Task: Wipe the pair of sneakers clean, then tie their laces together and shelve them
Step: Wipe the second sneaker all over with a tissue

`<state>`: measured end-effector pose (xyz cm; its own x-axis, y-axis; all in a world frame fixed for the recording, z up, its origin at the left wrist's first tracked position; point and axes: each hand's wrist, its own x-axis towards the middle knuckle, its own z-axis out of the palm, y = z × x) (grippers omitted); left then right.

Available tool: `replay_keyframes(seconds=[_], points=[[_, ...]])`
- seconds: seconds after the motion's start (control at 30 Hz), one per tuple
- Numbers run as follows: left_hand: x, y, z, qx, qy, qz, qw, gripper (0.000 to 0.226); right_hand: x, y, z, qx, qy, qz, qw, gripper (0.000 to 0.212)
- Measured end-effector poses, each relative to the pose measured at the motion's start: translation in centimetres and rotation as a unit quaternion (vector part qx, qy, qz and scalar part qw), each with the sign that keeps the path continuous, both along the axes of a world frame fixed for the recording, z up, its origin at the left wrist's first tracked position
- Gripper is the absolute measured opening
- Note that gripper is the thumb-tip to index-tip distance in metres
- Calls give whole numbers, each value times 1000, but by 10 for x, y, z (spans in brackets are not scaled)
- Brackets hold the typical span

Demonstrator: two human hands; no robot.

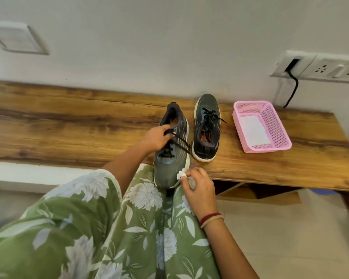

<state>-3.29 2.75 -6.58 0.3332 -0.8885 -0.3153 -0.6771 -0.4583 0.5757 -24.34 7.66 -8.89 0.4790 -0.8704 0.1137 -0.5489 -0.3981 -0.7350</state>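
A dark grey sneaker [170, 158] with a white sole hangs over the near edge of the wooden bench top, its toe pointing toward me. My left hand [156, 137] grips it at the tongue and laces. Beside the toe, my right hand [197, 186] pinches a crumpled white wipe [181, 174] against the white sole. The second sneaker [207, 127] stands flat on the bench just to the right, toe toward the wall, laces loose and untied.
A pink plastic basket [278, 129] holding a white wipe sits at the right of the wooden bench top [69, 125]. Under the bench at the right is an open shelf compartment [258, 190]. A black cable [292, 91] drops from a wall socket behind.
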Motion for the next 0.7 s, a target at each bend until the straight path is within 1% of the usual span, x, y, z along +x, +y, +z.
replay_keyframes(seconds=[0.03,0.1,0.2,0.23,0.33,0.4,0.47,0.57,0.63,0.7], points=[[5,0,4,2,5,-13,1000,11,0,0,0,-1,-5,0,1000,8],[14,-2,13,8,2,-55,998,13,-1,0,0,-5,-16,-2,1000,8],[21,-6,26,32,57,-124,990,13,-4,1,4,-15,-61,-10,998,6],[22,-9,31,39,56,-147,987,16,-5,1,6,-21,-82,-11,996,6],[26,-17,45,38,-16,-204,978,23,-7,4,11,-39,-127,-13,991,12],[32,-18,50,23,-63,-205,976,32,-8,5,14,-41,-149,-18,988,17],[37,-17,54,4,-96,-179,979,41,-8,6,14,-34,-159,-21,986,16],[35,-15,55,7,-138,-170,976,47,-8,5,14,-23,-158,-30,987,15],[30,-13,51,23,-126,-174,976,50,-7,5,15,-24,-160,-33,986,15],[28,-7,42,37,-69,-153,985,52,-7,6,15,-28,-160,-27,986,15]])
